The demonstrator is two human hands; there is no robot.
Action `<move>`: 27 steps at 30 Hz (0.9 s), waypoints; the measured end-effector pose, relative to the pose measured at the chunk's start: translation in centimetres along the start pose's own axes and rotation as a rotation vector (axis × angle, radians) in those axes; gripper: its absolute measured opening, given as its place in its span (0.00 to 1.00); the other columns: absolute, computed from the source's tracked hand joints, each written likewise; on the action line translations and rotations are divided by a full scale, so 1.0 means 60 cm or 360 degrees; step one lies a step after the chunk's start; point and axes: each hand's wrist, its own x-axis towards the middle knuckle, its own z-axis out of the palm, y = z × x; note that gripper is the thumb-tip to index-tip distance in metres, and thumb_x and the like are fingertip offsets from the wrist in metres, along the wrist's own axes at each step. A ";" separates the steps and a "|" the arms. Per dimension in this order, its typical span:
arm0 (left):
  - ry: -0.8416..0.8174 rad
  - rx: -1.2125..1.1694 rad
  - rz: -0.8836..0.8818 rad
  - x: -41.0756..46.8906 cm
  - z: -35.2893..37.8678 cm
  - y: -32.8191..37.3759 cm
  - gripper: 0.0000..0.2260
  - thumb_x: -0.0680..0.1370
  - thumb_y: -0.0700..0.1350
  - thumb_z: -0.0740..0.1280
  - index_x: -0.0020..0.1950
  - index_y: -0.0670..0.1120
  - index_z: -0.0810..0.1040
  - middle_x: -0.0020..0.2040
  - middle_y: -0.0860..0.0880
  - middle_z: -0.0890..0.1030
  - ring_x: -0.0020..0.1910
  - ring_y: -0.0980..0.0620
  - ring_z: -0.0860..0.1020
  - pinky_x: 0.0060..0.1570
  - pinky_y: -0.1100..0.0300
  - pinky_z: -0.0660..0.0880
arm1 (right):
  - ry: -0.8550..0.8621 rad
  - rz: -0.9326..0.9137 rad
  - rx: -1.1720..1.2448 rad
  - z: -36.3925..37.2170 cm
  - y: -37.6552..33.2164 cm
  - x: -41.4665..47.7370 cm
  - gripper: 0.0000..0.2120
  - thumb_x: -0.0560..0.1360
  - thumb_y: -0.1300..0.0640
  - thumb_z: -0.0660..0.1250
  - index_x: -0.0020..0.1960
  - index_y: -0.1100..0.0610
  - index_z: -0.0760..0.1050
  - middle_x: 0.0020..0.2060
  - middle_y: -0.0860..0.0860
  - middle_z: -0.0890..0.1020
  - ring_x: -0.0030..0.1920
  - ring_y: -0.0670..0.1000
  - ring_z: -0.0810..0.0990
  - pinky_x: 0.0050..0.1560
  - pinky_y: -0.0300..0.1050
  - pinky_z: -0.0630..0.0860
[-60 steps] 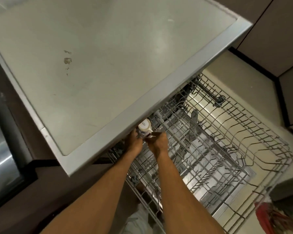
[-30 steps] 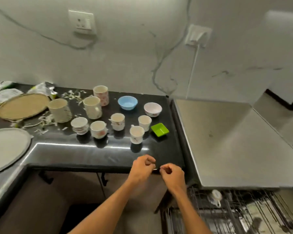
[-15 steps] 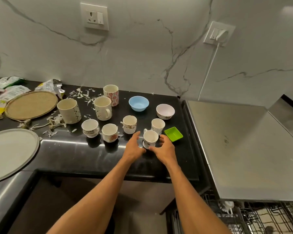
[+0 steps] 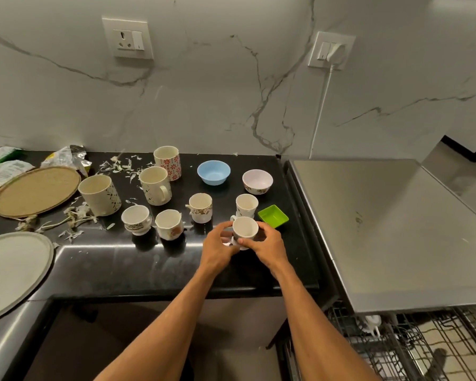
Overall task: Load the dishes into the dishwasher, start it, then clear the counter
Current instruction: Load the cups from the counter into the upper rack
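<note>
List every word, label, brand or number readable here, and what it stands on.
Nothing can be read.
Crumpled green and white packets at far left: printed, but too blurred to read.
Red-flowered white mug, small white cup at the front: patterns at most, no words.
White wall socket: no legible marking.

views: one, head-worn, wide-angle | from: standing height at the bench point(image 4: 121, 268) front edge, near | faces: forward and down, toward marble wall point(image 4: 204, 92) | centre: small cup point(image 4: 245, 229) between left hand point(image 4: 217, 248) and right hand point(image 4: 267, 247), forearms entering from the bottom | lower right: dishwasher rack point(image 4: 423, 347)
</note>
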 end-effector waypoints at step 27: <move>-0.1118 0.0138 0.0452 -0.213 0.517 0.131 0.36 0.66 0.45 0.78 0.72 0.53 0.68 0.62 0.52 0.79 0.58 0.54 0.78 0.60 0.54 0.76 | 0.0938 0.0504 0.1196 -0.488 0.209 -0.312 0.11 0.69 0.64 0.76 0.47 0.61 0.75 0.39 0.58 0.83 0.36 0.54 0.83 0.39 0.50 0.81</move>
